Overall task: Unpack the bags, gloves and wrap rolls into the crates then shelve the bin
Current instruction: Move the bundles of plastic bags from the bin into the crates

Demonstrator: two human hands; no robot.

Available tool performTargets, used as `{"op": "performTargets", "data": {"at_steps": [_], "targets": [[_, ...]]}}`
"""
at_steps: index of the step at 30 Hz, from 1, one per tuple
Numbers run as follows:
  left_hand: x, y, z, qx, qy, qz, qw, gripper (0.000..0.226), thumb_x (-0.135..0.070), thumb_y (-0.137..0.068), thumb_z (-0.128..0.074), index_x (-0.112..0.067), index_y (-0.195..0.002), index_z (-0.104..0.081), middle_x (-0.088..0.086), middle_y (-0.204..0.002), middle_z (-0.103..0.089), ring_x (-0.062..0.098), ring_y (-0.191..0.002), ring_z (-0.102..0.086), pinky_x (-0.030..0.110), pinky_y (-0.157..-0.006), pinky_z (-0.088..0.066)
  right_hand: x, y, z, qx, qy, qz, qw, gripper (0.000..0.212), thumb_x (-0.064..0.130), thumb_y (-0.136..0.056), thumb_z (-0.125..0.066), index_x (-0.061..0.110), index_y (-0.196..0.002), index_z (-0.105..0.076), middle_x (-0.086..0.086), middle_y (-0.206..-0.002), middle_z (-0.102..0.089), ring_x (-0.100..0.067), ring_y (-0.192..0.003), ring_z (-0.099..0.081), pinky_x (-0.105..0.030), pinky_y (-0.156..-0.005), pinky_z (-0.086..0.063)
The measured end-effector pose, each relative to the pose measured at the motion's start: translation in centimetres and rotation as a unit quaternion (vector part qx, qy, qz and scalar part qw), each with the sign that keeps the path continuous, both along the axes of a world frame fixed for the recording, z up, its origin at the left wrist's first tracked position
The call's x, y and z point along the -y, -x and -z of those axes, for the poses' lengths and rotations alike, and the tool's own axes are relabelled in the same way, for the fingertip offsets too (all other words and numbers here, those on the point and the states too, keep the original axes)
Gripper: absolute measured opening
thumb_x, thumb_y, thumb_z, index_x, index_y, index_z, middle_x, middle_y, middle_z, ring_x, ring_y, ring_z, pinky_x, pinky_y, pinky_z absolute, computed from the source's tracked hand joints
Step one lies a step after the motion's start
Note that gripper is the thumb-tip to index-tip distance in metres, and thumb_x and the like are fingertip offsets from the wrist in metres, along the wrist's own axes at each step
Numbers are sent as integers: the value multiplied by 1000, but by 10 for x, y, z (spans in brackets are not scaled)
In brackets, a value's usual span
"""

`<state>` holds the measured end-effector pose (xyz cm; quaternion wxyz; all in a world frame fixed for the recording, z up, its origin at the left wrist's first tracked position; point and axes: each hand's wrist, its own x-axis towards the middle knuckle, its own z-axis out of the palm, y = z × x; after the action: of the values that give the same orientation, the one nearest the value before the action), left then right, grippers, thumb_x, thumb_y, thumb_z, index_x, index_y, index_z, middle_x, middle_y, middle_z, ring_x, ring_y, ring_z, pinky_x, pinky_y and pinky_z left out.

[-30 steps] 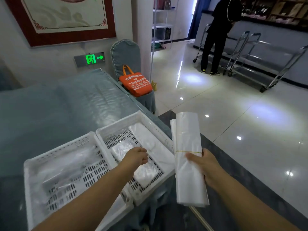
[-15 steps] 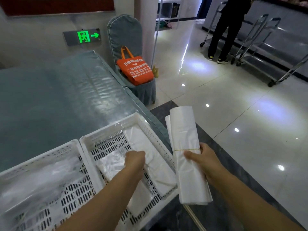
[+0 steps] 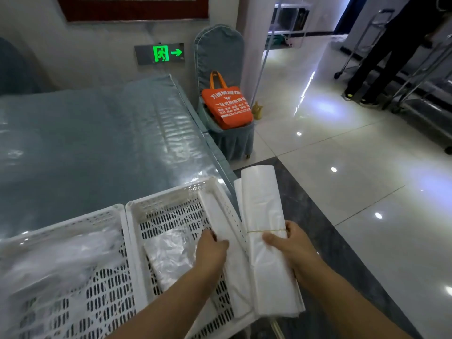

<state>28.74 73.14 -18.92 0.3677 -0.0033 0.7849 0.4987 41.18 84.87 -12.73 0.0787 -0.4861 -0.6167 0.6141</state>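
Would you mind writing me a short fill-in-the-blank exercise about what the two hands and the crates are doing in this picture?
1. The right hand grips a bundle of white bags tied with a ____ band.
2. The left hand rests on a bag stack inside the ____ of the two white crates.
3. The tote bag sitting on the chair is ____.

Missing words: rubber; right-hand; orange

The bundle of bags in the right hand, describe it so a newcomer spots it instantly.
Start at the two white crates on the table's near edge. Just right of them, the right hand holds a long white bag bundle. Unlike the bundles lying in the crate, it has a thin band around its middle.
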Motion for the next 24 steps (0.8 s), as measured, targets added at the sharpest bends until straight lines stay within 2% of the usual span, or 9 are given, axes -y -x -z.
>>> {"op": "performTargets", "data": {"at_steps": [4, 8, 10, 13, 17, 19, 20, 22, 24], "targets": [[15, 5, -18, -37, -35, -58, 997, 25, -3, -78, -49, -18, -98, -53, 4, -93, -64, 18, -79, -60, 33, -69, -51, 4, 12, -1, -14, 1, -29, 999, 37, 21, -74, -76, 25, -98, -49, 2, -99, -63, -14, -85, -64, -24, -61, -51], [60, 38, -34, -79, -40, -131, 987, 27, -9, -82, -51, -18, -108, -51, 0, -91, -62, 21, -78, -61, 29, -58, -48, 20, 39, 7, -24, -19, -87, 996, 34, 17, -76, -75, 24, -98, -50, 6, -96, -64, -8, -84, -64, -20, -64, -52], [85, 52, -40, -79, -59, -165, 981, 26, -9, -82, -52, -16, -107, -54, 6, -93, -65, 26, -80, -63, 31, -59, -50, 32, 55, 18, -29, -31, -109, 993, 35, 12, -76, -74, 22, -99, -50, 4, -95, -63, -6, -83, -62, -16, -65, -51], [108, 58, -44, -52, -107, -208, 971, 27, -3, -80, -54, -13, -105, -57, 10, -94, -67, 29, -81, -64, 34, -63, -51, 48, 72, 36, -8, -59, -135, 989, 37, 14, -76, -72, 23, -102, -48, 6, -95, -60, -7, -83, -60, -25, -74, -51], [117, 52, -38, -14, -134, -221, 966, 25, -4, -80, -58, -13, -103, -59, 8, -94, -70, 29, -82, -66, 36, -64, -51, 59, 75, 54, 36, -109, -176, 978, 35, 19, -79, -67, 33, -100, -43, 21, -87, -52, 4, -78, -53, -11, -58, -39], [119, 49, -34, -7, -142, -219, 965, 25, -5, -79, -59, -16, -101, -60, 7, -95, -70, 29, -84, -67, 39, -67, -53, 61, 72, 57, 67, -161, -192, 966, 33, 19, -83, -62, 30, -107, -43, 17, -98, -52, -4, -83, -55, -9, -57, -34], [119, 49, -34, -4, -145, -220, 965, 24, -6, -79, -60, -16, -100, -60, 7, -96, -70, 29, -85, -67, 40, -68, -53, 62, 71, 56, 95, -220, -212, 947, 37, 17, -85, -60, 25, -116, -42, 9, -111, -51, -8, -87, -54, -12, -61, -38], [120, 50, -34, -1, -154, -224, 962, 23, -5, -79, -60, -16, -99, -60, 6, -95, -70, 28, -85, -67, 38, -66, -53, 65, 67, 56, 139, -377, -259, 878, 53, 7, -87, -55, 13, -135, -32, -4, -137, -39, -16, -105, -51, -21, -81, -46], [121, 53, -37, -2, -157, -229, 961, 22, -4, -80, -59, -14, -100, -59, 7, -96, -69, 28, -84, -66, 36, -63, -52, 70, 64, 56, 123, -499, -295, 805, 64, 5, -86, -57, 10, -143, -27, -13, -148, -31, -26, -131, -39, -30, -105, -37]]}}
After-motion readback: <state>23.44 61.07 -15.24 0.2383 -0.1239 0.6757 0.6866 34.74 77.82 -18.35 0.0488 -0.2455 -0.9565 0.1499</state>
